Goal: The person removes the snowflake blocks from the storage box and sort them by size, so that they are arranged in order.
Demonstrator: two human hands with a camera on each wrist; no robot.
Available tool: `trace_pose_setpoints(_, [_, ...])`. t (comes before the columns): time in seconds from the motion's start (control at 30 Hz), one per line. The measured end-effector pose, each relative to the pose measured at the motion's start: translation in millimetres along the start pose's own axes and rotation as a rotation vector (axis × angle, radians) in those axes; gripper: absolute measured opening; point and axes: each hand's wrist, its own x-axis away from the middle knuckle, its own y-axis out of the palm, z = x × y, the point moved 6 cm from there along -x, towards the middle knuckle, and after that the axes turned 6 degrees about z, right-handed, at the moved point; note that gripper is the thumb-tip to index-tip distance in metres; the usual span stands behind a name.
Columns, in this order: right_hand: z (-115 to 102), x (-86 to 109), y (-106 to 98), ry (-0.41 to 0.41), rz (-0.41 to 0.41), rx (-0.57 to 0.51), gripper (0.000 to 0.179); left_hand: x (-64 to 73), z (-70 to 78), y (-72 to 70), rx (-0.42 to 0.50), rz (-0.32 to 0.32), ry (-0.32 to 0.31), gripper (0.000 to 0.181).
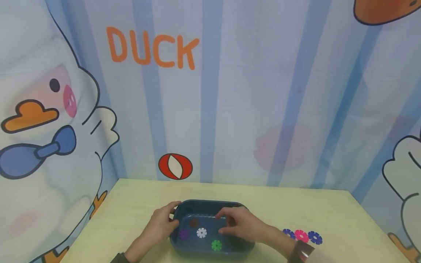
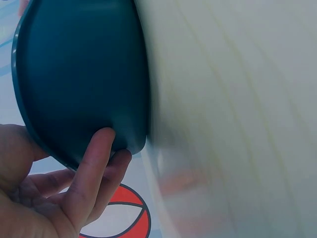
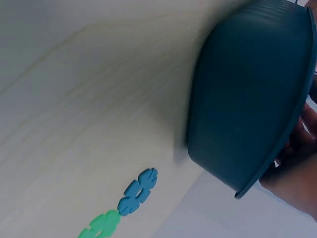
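Observation:
A dark blue plastic tub (image 1: 200, 208) stands on the table. My left hand (image 1: 160, 223) grips its left end, thumb over the rim and fingers against the outer wall, as the left wrist view of the tub (image 2: 84, 69) also shows. My right hand (image 1: 241, 223) hovers over the tub's right half, thumb and index finger apart, with no piece visible between them. On the tub floor lie flower-shaped plastic discs: a brown disc (image 1: 194, 222), a purple disc (image 1: 184, 234), a white disc (image 1: 201, 232) and a green disc (image 1: 216, 245).
Right of the tub, a joined row on the pale yellow table (image 1: 332, 215) has a pink disc (image 1: 301, 236) between a blue disc (image 1: 315, 237) and another blue disc (image 1: 289, 233), partly behind my right forearm. A printed duck curtain (image 1: 243, 91) hangs behind.

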Motion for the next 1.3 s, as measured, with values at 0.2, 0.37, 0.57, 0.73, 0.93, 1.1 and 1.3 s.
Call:
trace_pose_setpoints(0.2, [-6.7,-5.9,16.2,-0.068,-0.057,0.168,0.038,0.3,-0.9,0.0,0.006,-0.001,-0.002,0.059])
trace_pose_setpoints(0.37, [7.6,-8.5,39.1,-0.205,-0.102,0.287,0.032,0.4,-1.6,1.2,0.012,-0.004,-0.004,0.059])
trace_pose_setpoints(0.57, [3.2,-5.1,48.1,-0.171,-0.153,0.332,0.03,1.4,-1.6,3.4,0.01,-0.001,-0.004,0.059])
trace_pose_setpoints(0.73, [-7.0,-4.7,45.4,-0.161,-0.135,0.355,0.027,1.2,0.7,1.0,0.004,0.0,-0.001,0.059])
trace_pose_setpoints(0.93, [-5.6,-8.8,45.9,-0.133,-0.134,0.343,0.024,0.8,0.9,-1.9,-0.009,-0.006,-0.006,0.059])
trace_pose_setpoints(1.1, [3.0,-10.8,47.5,-0.159,-0.143,0.316,0.023,0.7,0.4,-2.0,-0.009,-0.005,-0.009,0.058])
trace_pose_setpoints(1.3, [-3.2,-9.4,36.6,-0.057,-0.204,0.251,0.016,0.3,-0.1,-0.8,-0.004,-0.012,-0.011,0.059])
